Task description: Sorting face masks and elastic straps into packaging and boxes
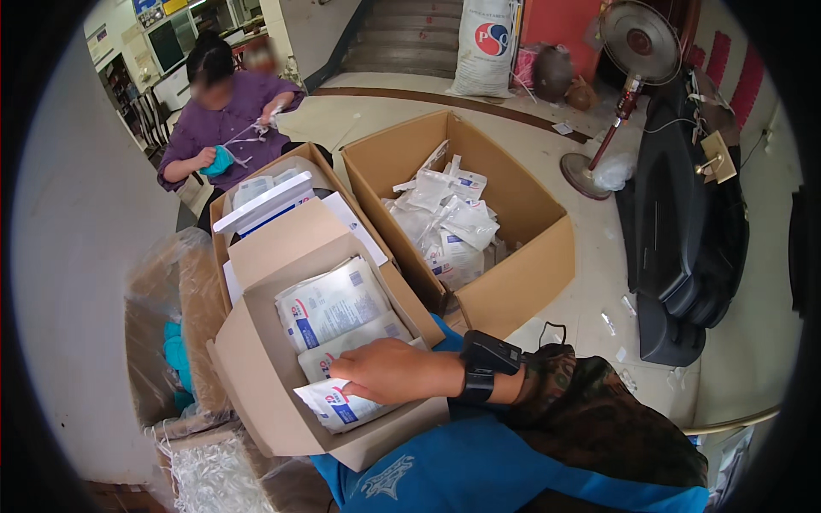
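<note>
My right hand (389, 369) reaches in from the right, with a black device strapped on its wrist. Its fingers are closed on the upper edge of a white packet (342, 413) with blue and red print. That packet is at the near end of an open cardboard carton (248, 376) in front of me. More flat white packets (329, 303) lie in rows behind it. My left hand is out of view.
A larger cardboard box (517, 295) holds loose clear and white packets (462, 218). At left are a plastic-lined box with teal items (178, 355) and white strips (218, 474). Opposite, a person (227, 128) handles a teal item. A fan (611, 128) stands right.
</note>
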Motion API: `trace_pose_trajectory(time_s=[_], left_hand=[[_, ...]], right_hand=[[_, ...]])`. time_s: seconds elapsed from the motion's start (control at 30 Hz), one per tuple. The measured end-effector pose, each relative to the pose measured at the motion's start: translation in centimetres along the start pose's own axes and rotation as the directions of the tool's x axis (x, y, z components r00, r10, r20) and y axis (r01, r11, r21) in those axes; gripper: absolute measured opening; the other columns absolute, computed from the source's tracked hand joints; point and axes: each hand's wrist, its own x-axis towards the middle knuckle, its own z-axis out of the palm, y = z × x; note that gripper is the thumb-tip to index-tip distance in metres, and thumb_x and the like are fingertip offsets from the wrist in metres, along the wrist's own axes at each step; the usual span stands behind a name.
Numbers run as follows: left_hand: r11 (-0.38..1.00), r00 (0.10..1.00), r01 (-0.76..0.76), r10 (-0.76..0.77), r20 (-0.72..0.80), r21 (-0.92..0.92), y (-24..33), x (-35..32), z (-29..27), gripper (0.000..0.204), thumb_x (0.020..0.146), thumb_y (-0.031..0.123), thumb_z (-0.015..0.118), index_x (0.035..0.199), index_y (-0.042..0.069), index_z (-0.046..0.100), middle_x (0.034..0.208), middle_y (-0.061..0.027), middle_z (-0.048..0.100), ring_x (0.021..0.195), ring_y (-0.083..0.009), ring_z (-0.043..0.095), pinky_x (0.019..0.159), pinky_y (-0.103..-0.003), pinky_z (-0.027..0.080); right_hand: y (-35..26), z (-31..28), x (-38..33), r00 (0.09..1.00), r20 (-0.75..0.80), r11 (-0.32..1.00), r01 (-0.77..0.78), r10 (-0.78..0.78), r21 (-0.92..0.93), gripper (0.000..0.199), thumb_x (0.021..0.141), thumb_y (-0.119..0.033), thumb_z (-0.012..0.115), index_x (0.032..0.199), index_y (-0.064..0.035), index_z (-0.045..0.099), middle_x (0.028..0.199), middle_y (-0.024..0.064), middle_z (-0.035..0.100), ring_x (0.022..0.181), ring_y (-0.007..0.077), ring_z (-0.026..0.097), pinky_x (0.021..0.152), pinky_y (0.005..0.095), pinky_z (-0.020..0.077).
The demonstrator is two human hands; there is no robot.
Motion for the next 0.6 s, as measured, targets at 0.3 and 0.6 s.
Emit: trace_pose_trajectory(time_s=[0.3, 0.6], left_hand=[[1.000, 1.000, -0.009, 0.009, 0.017, 0.013, -0.2, 0.5, 0.2, 0.012, 0.088, 0.010, 0.063, 0.095, 0.000, 0.063, 0.081, -0.0055, 0.064, 0.074, -0.0140, 0.061, 0.065, -0.029, 0.050], [1.000, 1.000, -0.003, 0.003, 0.014, 0.012, -0.3, 0.3, 0.2, 0.012, 0.088, 0.010, 0.063, 0.094, 0.000, 0.063, 0.079, -0.0056, 0.064, 0.073, -0.0142, 0.061, 0.065, -0.030, 0.050]], right_hand=[[-0.2, 0.4, 0.0, 0.999, -0.016, 0.999, 0.032, -0.032, -0.001, 0.023, 0.089, -0.023, 0.061, 0.098, -0.0040, 0.052, 0.090, 0.0145, 0.061, 0.081, 0.0376, 0.062, 0.068, 0.0483, 0.0491], [-1.2, -0.7, -0.5, 0.996, 0.075, 0.999, -0.043, 0.040, 0.031, 0.026, 0.088, -0.019, 0.060, 0.103, 0.0005, 0.053, 0.098, 0.0185, 0.062, 0.090, 0.0410, 0.061, 0.077, 0.0493, 0.0472]])
